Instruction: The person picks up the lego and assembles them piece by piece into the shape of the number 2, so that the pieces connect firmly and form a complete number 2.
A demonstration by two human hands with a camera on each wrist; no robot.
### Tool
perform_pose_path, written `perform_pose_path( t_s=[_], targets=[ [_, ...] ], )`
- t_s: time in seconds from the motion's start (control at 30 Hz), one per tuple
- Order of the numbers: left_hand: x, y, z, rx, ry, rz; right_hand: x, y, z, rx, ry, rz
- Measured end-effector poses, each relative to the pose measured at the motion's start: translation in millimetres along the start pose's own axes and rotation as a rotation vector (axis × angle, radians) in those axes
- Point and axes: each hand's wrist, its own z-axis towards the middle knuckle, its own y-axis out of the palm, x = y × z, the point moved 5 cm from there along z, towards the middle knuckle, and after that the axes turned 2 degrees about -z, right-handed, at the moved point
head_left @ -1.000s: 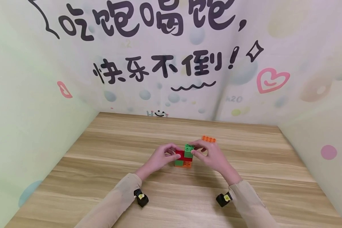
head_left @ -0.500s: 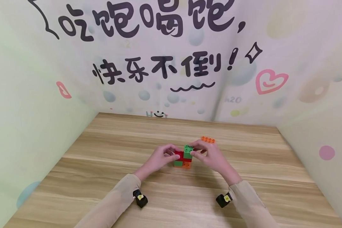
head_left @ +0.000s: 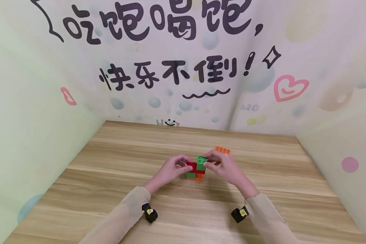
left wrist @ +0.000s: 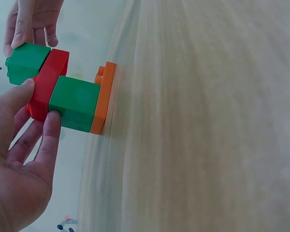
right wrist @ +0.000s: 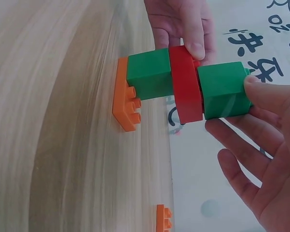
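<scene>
A small tower of toy building blocks stands on the table between my hands. At its base is a flat orange block point(left wrist: 104, 99) with studs showing on one half. A lower green block point(left wrist: 75, 102) sits on its other half, under a thin red block point(left wrist: 48, 87). My left hand point(head_left: 170, 167) pinches the red block at its left end between thumb and fingers. On the right end of the red block is an upper green block point(right wrist: 224, 92), pinched by my right hand point(head_left: 227, 167). In the right wrist view a thin dark line shows between this green block and the red one.
Another flat orange block point(head_left: 222, 149) lies behind my right hand. The wooden table point(head_left: 134, 142) meets a printed cloth wall point(head_left: 201, 108) at the back, with pale walls on both sides. Small black cameras point(head_left: 150, 213) are strapped at both wrists.
</scene>
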Motion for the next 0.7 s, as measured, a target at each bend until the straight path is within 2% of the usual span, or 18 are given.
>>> perform_pose_path(
  t_s=[0.43,0.7],
  targets=[
    [-0.6,0.1,1.4,0.001,-0.002,0.002,0.0,-1.0,3.7,-0.055,0.041,0.073],
    [0.2,-0.8,1.7,-0.006,0.009,0.021,0.0,-0.1,3.8,-0.048,0.034,0.099]
  ],
)
